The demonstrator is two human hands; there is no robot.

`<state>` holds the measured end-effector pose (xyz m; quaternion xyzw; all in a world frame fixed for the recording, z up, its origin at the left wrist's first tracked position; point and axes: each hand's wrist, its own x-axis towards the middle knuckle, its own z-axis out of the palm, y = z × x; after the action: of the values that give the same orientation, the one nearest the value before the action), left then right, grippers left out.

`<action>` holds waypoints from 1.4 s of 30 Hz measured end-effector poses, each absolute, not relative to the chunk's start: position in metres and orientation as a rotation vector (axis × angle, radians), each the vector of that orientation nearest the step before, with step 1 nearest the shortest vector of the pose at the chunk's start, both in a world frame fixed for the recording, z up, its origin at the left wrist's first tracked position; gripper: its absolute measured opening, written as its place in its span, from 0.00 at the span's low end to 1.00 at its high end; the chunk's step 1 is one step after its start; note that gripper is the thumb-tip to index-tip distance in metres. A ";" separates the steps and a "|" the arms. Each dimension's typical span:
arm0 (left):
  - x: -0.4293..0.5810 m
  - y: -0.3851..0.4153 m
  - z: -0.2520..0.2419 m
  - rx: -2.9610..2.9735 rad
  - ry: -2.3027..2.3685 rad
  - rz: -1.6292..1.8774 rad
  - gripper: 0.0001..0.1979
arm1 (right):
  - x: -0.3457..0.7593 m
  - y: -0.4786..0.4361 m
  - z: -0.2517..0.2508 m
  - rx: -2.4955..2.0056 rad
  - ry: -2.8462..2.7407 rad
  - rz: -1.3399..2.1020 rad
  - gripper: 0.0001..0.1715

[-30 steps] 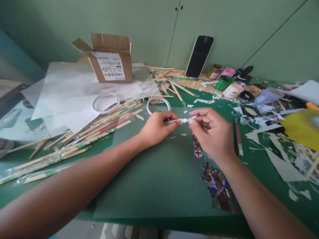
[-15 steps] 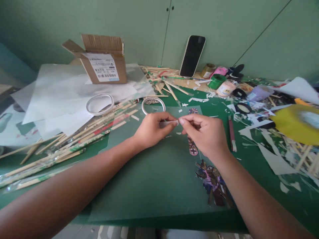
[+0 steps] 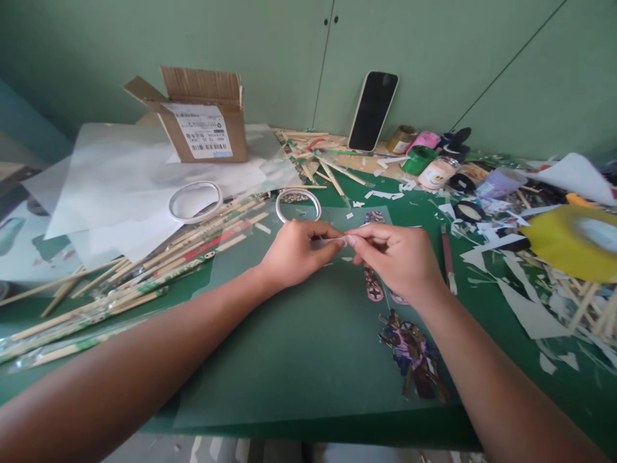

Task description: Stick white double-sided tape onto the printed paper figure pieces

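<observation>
My left hand (image 3: pixel 301 253) pinches a small, thin white strip (image 3: pixel 318 243), most of it hidden by the fingers. My right hand (image 3: pixel 398 254) is closed at the strip's right end, thumb against forefinger, with its fingertips meeting those of the left. Both hands are over a translucent sheet (image 3: pixel 289 360) on the green table. Partly under my right hand lies a patterned cut-out strip (image 3: pixel 373 284). Closer to me is a heap of dark and purple cut-out pieces (image 3: pixel 412 354). Beyond my left hand rests a white tape roll (image 3: pixel 299 204).
Wrapped chopsticks (image 3: pixel 139 276) and another tape roll (image 3: pixel 195 202) lie left. An open cardboard box (image 3: pixel 207 132) stands behind. A phone (image 3: pixel 373 110) leans on the wall. Paint jars (image 3: pixel 438 172), a dark red cutter-like stick (image 3: pixel 448 260), paper scraps and a yellow roll (image 3: pixel 569 241) fill the right.
Both hands stay at nearly the same place, fingertips together. My right fingers have shifted slightly on the strip's end. The whole view has moved very little.
</observation>
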<state>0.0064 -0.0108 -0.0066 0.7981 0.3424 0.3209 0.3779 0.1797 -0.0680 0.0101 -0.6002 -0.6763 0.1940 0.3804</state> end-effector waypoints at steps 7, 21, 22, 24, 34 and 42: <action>0.006 -0.010 -0.007 2.069 0.837 0.800 0.11 | 0.178 -0.068 0.011 -1.546 -1.709 0.510 0.09; 0.007 -0.009 -0.006 2.069 0.822 0.796 0.11 | 0.180 -0.066 0.013 -1.524 -1.681 0.589 0.09; 0.007 -0.009 -0.005 2.057 0.819 0.796 0.11 | 0.180 -0.066 0.012 -1.523 -1.673 0.575 0.09; 0.007 -0.009 -0.005 2.021 0.825 0.796 0.11 | 0.182 -0.065 0.010 -1.527 -1.646 0.527 0.07; 0.007 -0.008 -0.004 2.067 0.780 0.866 0.10 | 0.235 -0.045 -0.002 -1.708 -1.373 0.094 0.07; 0.005 -0.010 -0.001 2.419 0.664 1.168 0.12 | 0.251 -0.047 0.004 -1.818 -1.359 -0.277 0.12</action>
<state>0.0048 -0.0100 -0.0010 0.8589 0.2356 0.4149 0.1863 0.2514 -0.0472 0.0037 -0.7236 -0.5407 -0.1102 0.4147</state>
